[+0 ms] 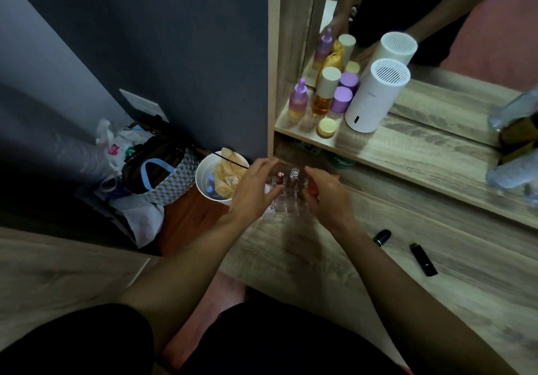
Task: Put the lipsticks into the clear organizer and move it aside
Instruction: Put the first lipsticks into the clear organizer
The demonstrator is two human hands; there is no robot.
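Hidden: the clear organizer (286, 197) is blurred and partly covered by both hands; its compartments cannot be counted.
Organizer: set at the tabletop's (378, 258) far left corner, below the shelf (407, 153).
Contents: a red-topped lipstick (280, 177) and a clear-capped one (294, 173) are seen upright in the back row.
Left hand (254, 189): fingers loosely spread against the organizer's left side.
Right hand (327, 192): fingers curled at its right side; a firm grip cannot be told.
Loose: two black lipsticks (381, 237) (423, 259) lie well apart to the right.
Room: bare tabletop is left between them and the organizer.
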